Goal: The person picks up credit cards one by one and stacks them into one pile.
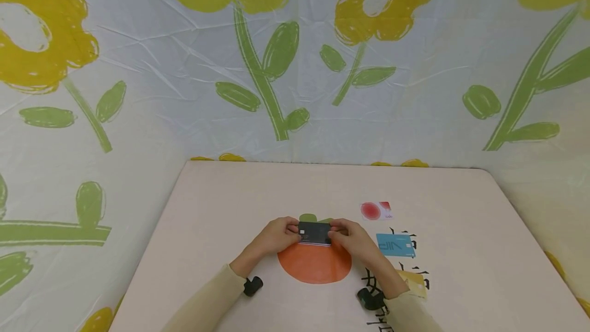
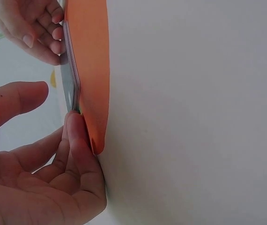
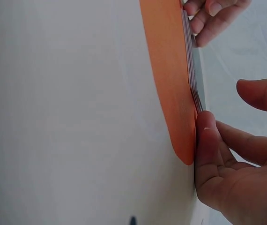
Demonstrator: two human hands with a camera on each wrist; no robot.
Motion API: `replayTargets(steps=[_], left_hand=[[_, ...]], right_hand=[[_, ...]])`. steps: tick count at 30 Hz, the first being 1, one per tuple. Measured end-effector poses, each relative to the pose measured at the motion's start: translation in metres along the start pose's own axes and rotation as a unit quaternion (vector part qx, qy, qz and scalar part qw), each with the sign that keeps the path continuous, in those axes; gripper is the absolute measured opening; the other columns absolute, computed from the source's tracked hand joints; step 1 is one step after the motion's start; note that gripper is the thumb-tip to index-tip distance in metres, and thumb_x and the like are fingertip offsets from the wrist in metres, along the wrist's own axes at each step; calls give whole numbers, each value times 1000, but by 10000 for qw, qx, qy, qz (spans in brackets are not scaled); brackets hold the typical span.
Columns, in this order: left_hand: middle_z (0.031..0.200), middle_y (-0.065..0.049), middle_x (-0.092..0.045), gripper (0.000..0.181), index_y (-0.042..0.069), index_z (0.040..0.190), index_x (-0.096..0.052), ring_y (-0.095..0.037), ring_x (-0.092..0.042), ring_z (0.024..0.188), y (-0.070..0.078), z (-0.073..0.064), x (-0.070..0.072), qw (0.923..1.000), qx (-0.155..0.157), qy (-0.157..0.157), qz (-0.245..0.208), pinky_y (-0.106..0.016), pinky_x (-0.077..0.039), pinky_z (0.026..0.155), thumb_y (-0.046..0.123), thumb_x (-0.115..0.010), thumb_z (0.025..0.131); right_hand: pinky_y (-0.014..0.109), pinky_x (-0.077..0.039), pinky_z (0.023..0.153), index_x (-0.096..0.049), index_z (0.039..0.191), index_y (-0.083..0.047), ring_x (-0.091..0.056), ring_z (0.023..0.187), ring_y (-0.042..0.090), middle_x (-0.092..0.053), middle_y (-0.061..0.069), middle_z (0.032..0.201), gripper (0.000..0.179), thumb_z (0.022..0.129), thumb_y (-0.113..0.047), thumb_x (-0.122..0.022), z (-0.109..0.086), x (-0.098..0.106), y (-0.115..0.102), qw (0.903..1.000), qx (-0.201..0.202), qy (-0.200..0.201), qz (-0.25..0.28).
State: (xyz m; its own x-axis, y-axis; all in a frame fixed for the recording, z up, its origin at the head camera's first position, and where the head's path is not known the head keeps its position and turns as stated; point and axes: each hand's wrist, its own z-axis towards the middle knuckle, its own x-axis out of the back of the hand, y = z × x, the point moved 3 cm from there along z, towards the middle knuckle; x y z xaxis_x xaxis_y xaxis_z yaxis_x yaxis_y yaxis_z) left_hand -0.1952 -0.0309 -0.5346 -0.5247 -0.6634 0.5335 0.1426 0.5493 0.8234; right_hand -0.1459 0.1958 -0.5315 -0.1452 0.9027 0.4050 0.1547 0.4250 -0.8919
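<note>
A stack of cards (image 1: 315,233) lies on an orange printed shape (image 1: 315,268), its top card black with "VIP" lettering. At the stack's left end, my left hand (image 1: 278,235) touches it with its fingertips. My right hand (image 1: 354,238) touches the opposite end the same way. In the left wrist view, several layered card edges (image 2: 70,58) show, and the left thumb (image 2: 23,101) stands away from the cards. The right wrist view shows the right thumb (image 3: 262,96) raised likewise, with the lower fingers against the end of the stack.
To the right lie a white card with a red circle (image 1: 375,211), a blue VIP card (image 1: 395,245) and a yellow card (image 1: 415,283), partly behind the right wrist. Black characters (image 1: 372,282) are printed on the pale tabletop (image 1: 230,193). Flowered cloth (image 1: 184,91) hangs around the table.
</note>
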Motion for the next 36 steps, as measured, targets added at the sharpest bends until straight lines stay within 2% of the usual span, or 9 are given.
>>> replayTargets(steps=[15,22,29,36], left_hand=[[107,-3,-67,43,-1,127,-62,-19,-63,99,-3,0,-1,10000,-11,52,40,-38,-52,88,18,-71,89],[108,-5,-67,46,-3,128,-61,-20,-64,98,2,-1,5,9997,-122,197,90,-38,-54,85,21,-73,90],[111,-7,-67,48,-1,130,-61,-22,-65,100,16,14,8,9983,-342,370,288,-38,-54,84,25,-72,92],[112,-6,-67,47,1,132,-61,-18,-65,98,43,39,-1,9972,-580,396,240,-31,-54,79,23,-71,92]], right_hand=[[38,-55,86,-62,128,1,-60,100,24,-64,8,108,35,96,-12,-67,0,0,1,10000,-2,44,-20],[38,-55,86,-61,129,0,-59,103,25,-64,8,110,36,96,-14,-67,0,6,-1,9999,-42,15,98],[39,-55,86,-59,132,2,-63,103,28,-65,10,111,38,97,-13,-65,2,23,-4,9999,73,102,24],[34,-53,84,-57,133,2,-63,104,30,-64,12,113,43,98,-20,-67,6,56,-2,9980,386,289,-412]])
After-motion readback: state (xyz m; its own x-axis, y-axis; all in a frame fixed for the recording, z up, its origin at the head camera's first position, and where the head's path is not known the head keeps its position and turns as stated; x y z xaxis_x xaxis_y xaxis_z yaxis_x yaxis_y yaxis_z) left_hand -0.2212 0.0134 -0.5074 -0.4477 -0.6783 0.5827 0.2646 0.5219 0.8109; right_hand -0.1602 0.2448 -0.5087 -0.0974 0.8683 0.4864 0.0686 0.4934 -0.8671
